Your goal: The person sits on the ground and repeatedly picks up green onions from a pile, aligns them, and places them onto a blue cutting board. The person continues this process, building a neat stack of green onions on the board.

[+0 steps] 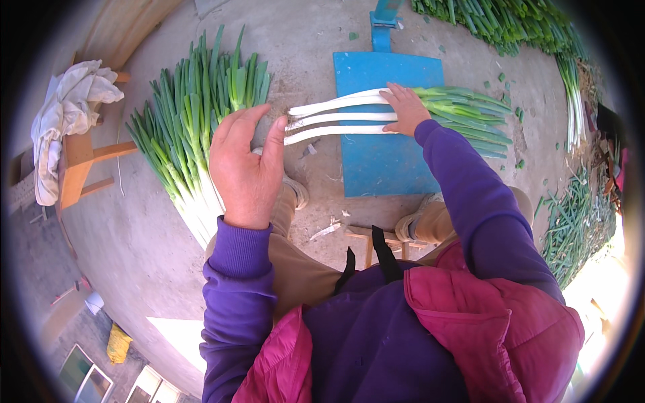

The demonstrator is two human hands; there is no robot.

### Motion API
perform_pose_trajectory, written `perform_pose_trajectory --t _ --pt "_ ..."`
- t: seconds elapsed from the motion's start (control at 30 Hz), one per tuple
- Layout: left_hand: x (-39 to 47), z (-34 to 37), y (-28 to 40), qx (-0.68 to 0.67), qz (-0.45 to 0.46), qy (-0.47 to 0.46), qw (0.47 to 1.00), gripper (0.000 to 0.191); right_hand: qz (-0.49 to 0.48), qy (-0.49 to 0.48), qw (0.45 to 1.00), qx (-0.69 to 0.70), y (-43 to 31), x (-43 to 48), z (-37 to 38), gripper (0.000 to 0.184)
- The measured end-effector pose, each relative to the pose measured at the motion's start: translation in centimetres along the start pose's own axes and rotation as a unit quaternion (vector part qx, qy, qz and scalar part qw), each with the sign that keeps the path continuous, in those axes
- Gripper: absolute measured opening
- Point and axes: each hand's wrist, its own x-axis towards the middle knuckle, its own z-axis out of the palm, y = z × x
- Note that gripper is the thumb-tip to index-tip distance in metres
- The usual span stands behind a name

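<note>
Several long green onions [337, 117] lie across a blue metal scale platform [393, 169], their white stems to the left and green leaves to the right. My right hand [405, 108] rests over them where white turns to green, fingers spread; whether it grips any stalk is hard to tell. By the root ends my left hand [247, 166] is raised, empty, with thumb and fingers apart. Behind it a large pile of green onions [189, 121] lies on the concrete floor, leaves pointing away from me.
A blue post [385, 15] rises behind the platform. More green onions [504, 20] are heaped at the back right, with leaf trimmings [577, 226] on the right floor. A wooden stool [80, 161] with white cloth [75, 111] stands left. A small wooden stool [370, 244] is beneath me.
</note>
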Motion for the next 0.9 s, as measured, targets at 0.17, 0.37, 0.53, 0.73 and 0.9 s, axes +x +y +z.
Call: perform_pose_trajectory --t 0.17,0.37,0.53,0.73,0.9 --pt "0.1 0.0 0.0 -0.006 0.0 -0.001 1.0 0.022 -0.016 -0.055 0.995 -0.083 -2.6 -0.2 0.0 0.106" --pt "0.1 -0.1 0.0 -0.01 -0.008 0.0 1.0 0.023 0.005 -0.076 0.987 -0.14 -2.9 0.1 0.1 0.106" --pt "0.1 -0.1 0.0 -0.011 -0.013 -0.004 1.0 0.022 0.0 -0.065 0.991 -0.12 -2.5 0.3 0.5 0.1" --pt "0.1 0.0 0.0 -0.014 -0.011 -0.005 1.0 0.022 0.004 -0.047 0.993 -0.104 -2.5 0.4 0.9 0.094" --pt "0.1 0.0 0.1 -0.012 -0.012 -0.007 1.0 0.022 0.003 -0.046 0.992 -0.116 -2.5 0.4 1.2 0.092"
